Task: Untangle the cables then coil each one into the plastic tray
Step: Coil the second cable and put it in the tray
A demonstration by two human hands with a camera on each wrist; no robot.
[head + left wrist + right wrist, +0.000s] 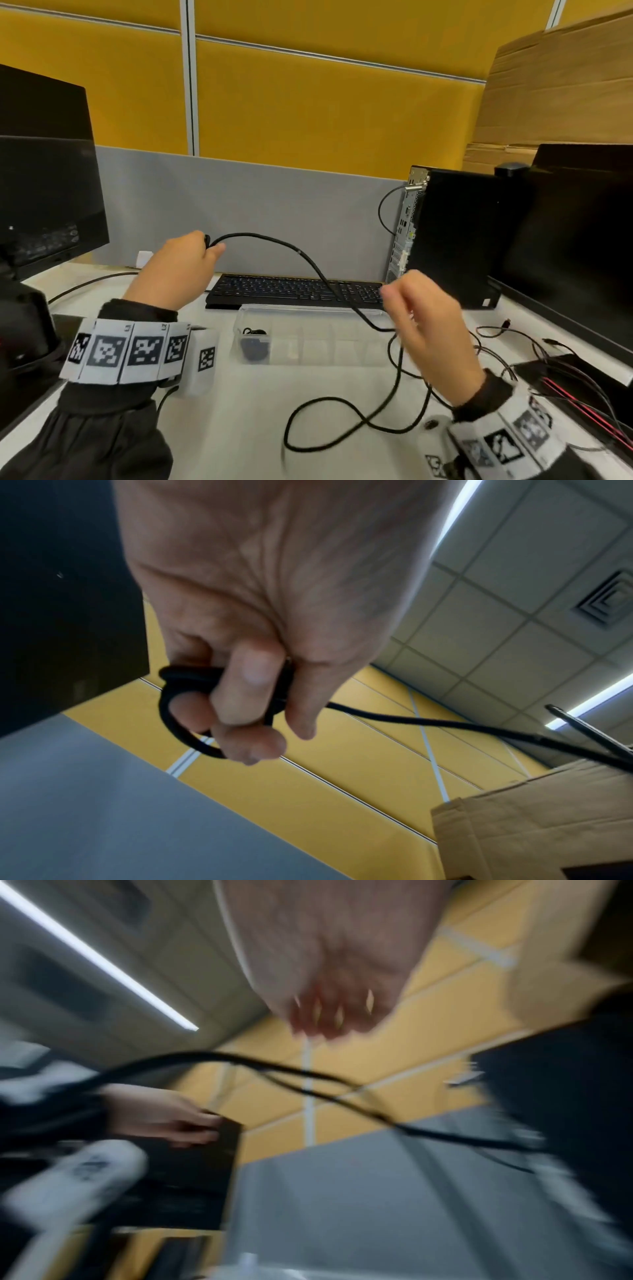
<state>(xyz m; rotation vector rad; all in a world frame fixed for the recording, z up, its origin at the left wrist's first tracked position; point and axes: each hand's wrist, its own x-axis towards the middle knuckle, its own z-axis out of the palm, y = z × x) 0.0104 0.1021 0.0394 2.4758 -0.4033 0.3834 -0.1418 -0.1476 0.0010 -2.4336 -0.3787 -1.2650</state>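
— So, left hand [178, 270]?
— Up high, fingers curled tight round a small loop of the black cable [310, 265].
— And right hand [431, 329]?
— Up too, blurry. Fingers bent. Holding something or not, cannot tell.
— Where does the cable go?
— Down from the left hand, past the right hand, onto the desk [239, 411].
— And the plastic tray [308, 342]?
— Between the hands, one coiled cable [254, 342] in its left end.

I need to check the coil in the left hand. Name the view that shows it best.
Left wrist: the fingers curl round small loops of the black cable, seen close. Head view shows only the hand's back; right wrist view is blurred.
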